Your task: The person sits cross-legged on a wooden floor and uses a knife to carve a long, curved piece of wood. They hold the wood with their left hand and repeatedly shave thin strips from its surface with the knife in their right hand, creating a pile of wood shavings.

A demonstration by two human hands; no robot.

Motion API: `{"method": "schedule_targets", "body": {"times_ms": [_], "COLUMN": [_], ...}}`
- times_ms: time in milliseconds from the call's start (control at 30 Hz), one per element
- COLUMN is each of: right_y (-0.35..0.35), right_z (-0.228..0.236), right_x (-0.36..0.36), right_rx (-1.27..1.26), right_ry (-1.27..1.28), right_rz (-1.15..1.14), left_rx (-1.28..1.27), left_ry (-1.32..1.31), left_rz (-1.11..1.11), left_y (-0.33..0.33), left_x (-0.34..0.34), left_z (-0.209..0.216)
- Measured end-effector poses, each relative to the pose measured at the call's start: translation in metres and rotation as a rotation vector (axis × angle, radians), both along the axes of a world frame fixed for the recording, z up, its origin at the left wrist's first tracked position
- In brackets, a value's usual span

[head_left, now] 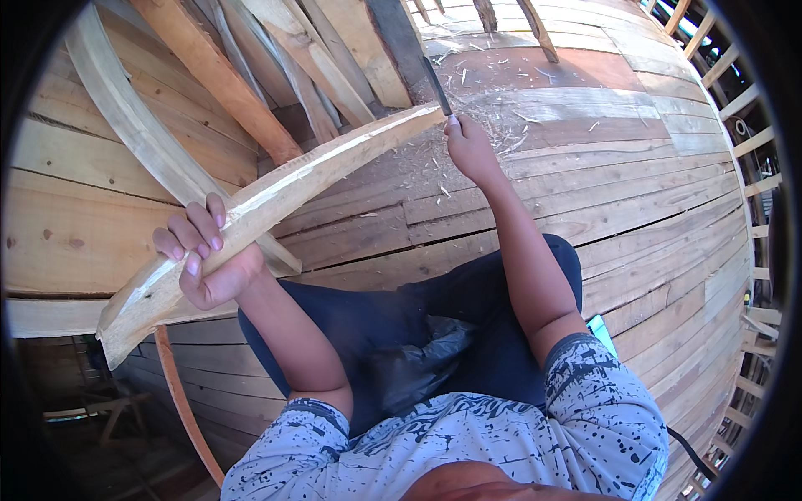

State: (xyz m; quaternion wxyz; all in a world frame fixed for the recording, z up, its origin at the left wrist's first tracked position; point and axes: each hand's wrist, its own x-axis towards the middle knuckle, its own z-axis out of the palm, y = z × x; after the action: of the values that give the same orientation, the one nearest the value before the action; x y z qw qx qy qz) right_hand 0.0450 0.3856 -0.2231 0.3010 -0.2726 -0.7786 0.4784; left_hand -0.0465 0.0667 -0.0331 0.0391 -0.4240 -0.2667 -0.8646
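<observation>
A long, slightly curved piece of timber (309, 171) slants from the lower left up to the upper middle, its top face pale and freshly cut. My left hand (209, 250) grips it near its lower end, fingers over the top and thumb on the near side. At the far end of the timber, my right hand (472, 150) is closed round the light handle of a knife with a long dark blade (437, 88). The blade points up and away, close beside the timber's tip; whether they touch I cannot tell.
Curved ribs (138, 108) and upright timbers (225, 75) stand against a plank wall (83, 209) at the left. Wood shavings (501, 108) litter the plank floor (635, 192) ahead. Posts (535, 29) rise at the far side. A slatted edge (756, 142) runs along the right.
</observation>
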Motion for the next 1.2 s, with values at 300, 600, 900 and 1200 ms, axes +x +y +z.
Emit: {"method": "schedule_targets", "body": {"times_ms": [300, 600, 900, 1200], "right_y": [-0.074, -0.095, -0.096, -0.111], "right_z": [0.062, 0.066, 0.071, 0.067], "right_x": [0.005, 0.003, 0.003, 0.001], "right_rx": [0.046, -0.03, 0.082, -0.007], "right_ry": [-0.255, -0.184, -0.131, -0.046], "right_rz": [0.297, -0.008, -0.072, -0.176], "left_rx": [-0.026, -0.043, -0.036, -0.063], "left_ry": [0.046, 0.103, 0.099, 0.124], "left_rz": [0.011, 0.053, 0.067, 0.078], "left_y": [0.008, 0.021, 0.028, 0.033], "left_x": [0.019, 0.037, 0.044, 0.058], "left_z": [0.007, 0.01, 0.014, 0.018]}}
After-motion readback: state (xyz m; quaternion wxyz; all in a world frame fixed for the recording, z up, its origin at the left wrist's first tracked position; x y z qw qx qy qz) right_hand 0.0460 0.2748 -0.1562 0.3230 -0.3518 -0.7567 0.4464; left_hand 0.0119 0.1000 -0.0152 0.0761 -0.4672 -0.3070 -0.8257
